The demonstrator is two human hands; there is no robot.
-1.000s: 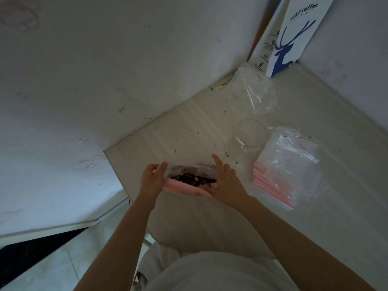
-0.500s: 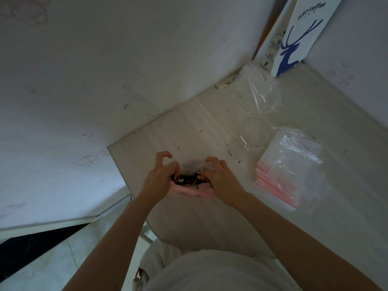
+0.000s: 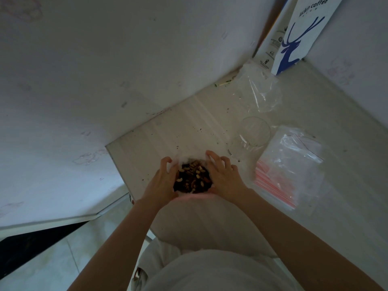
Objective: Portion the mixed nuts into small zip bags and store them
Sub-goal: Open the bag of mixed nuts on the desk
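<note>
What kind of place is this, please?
Probably a corner of a home or small office, not a proper kitchen: a pale table against scuffed white walls, a Luckin Coffee paper bag, and a tiled floor.

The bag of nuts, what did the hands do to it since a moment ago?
Both hands pulled the mouth of the clear bag of mixed nuts wide open: a second ago it was a narrow slit, now it gapes round. The left hand and right hand grip opposite sides. The clear glass cup, the stack of red-striped zip bags and the empty crumpled clear bag stayed put.
</note>
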